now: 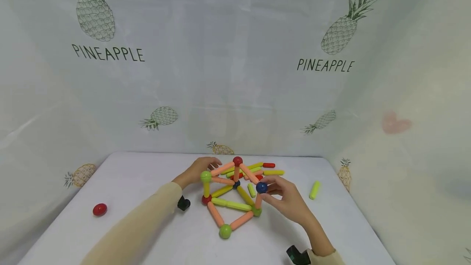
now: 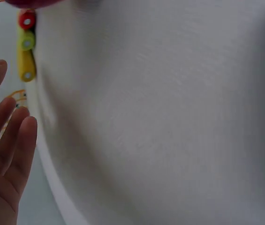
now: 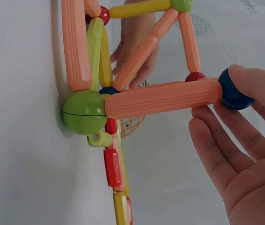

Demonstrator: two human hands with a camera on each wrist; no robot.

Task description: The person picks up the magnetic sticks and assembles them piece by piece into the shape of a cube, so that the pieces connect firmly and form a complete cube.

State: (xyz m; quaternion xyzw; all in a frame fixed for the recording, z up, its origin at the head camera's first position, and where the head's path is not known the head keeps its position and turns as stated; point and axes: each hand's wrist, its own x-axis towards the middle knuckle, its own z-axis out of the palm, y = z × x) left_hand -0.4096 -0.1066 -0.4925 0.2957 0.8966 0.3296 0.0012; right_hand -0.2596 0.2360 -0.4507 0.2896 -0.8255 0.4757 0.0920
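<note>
A frame of magnetic rods and balls stands mid-table, with a yellow-green rod and several salmon and yellow ones. My right hand pinches a blue ball between thumb and fingers at the frame's upper right corner. In the right wrist view, this ball sits at the end of a salmon rod rising from a green ball. My left hand is behind the upper left green ball, fingers loosely extended and holding nothing. In the left wrist view, its fingers are spread apart.
Loose rods lie in a pile behind the frame, among them a red rod and a yellow rod. One lime rod lies to the right, and a red ball at the left. A pineapple-print cloth hangs behind the table.
</note>
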